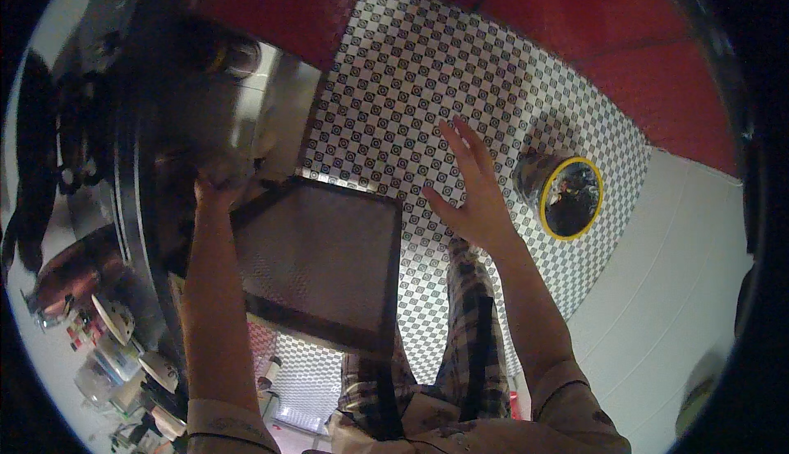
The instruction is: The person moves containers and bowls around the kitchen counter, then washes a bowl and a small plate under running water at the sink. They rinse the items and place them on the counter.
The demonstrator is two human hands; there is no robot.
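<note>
My left hand reaches into the shaded space at a dark cabinet on the left. Its fingers are dim and blurred, so what they touch cannot be made out. My right hand hangs over the checkered floor with its fingers spread, holding nothing. Between my forearms is a dark brown, framed rectangular panel, perhaps an open door. Just beyond it, by my left hand, sits a shiny metallic surface. A round dark object with a pale ring lies in the shade farther off.
A bin with a yellow rim and dark liner stands right of my right hand. The black-and-white patterned floor borders red tiles. A white wall is at the right. Bowls and small containers crowd the left counter.
</note>
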